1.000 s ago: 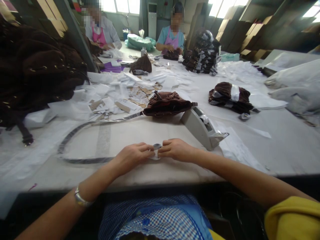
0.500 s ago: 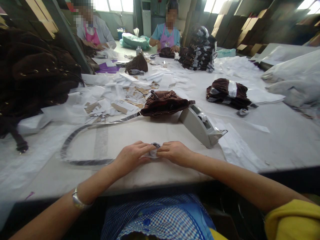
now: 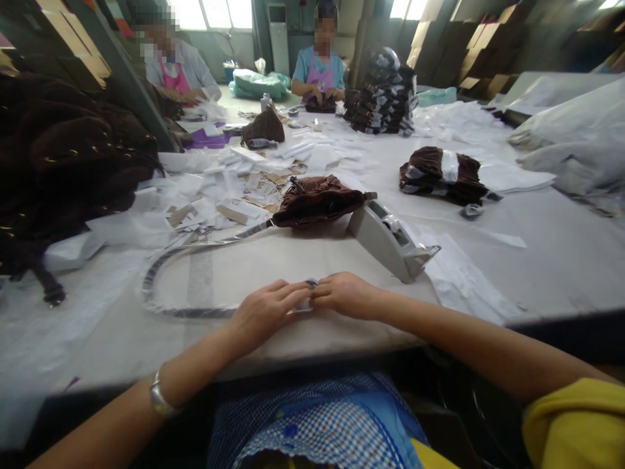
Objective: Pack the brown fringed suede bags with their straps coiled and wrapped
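Near the table's front edge, my left hand (image 3: 271, 309) and my right hand (image 3: 344, 294) meet with their fingers closed on one end of a dark bag strap (image 3: 188, 312). A whitish wrapping covers the strap. Only a little of the held end shows between my fingertips. The strap curves round to the left and back to a brown bag (image 3: 317, 203), which lies on its side with its mouth towards me. A grey tape dispenser (image 3: 383, 238) stands just right of the bag, beyond my right hand.
Loose paper and cardboard scraps (image 3: 229, 212) cover the left middle of the white table. A dark brown heap (image 3: 73, 143) rises at far left. A folded brown bundle (image 3: 442, 172) lies right, a stack of wrapped bags (image 3: 383, 98) behind. Two people work across the table.
The strap's loop has drawn in to the right at its left end. My fingers have shifted slightly on the held end, covering more of it. The view has tilted a little.
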Available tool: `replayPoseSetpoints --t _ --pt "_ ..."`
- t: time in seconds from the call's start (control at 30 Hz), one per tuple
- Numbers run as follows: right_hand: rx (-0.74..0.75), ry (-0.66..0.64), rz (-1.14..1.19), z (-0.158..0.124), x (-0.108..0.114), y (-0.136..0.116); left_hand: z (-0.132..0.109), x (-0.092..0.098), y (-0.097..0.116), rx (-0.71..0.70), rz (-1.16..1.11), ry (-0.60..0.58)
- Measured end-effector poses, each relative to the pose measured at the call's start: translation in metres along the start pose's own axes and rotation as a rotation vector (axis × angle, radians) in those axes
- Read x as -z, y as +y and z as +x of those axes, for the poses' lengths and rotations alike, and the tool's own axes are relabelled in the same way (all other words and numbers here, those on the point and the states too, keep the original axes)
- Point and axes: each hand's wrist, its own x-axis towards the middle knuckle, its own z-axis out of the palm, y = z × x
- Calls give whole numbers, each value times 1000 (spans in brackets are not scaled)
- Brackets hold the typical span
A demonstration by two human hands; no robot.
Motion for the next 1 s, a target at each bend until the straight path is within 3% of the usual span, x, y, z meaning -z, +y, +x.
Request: replayPoseSetpoints --t 0.07,0.13,0.33,0.4,0.47,0.53,0.6,0.67,0.83,0.9,1.0 --pt "74 -33 -20 -2 5 13 2 5 -14 -130 85 -17" --pt "75 -53 -62 -3 11 19 5 7 -19 -116 90 -26" --pt "-169 -2 -87 -2 6 -5 13 -4 9 279 -102 -6" --pt "-158 38 -62 -4 0 -9 14 -3 10 238 -112 -15" --pt "-77 65 -44 -6 -3 -5 15 3 0 78 -37 -34" --pt "2 51 -55 -9 -2 3 17 11 -13 -66 84 -63" --pt "5 25 -83 -10 2 9 19 15 -20 -115 178 -96" --pt "-90 53 -88 -11 5 8 22 13 -16 -68 191 -95" --pt "-329 151 -7 -10 2 -10 21 -3 12 264 25 -50" --pt "-310 107 -12 -10 0 -12 18 -1 13 259 -24 -76" --pt "-182 56 -23 -12 1 -3 17 12 0 77 19 -113"
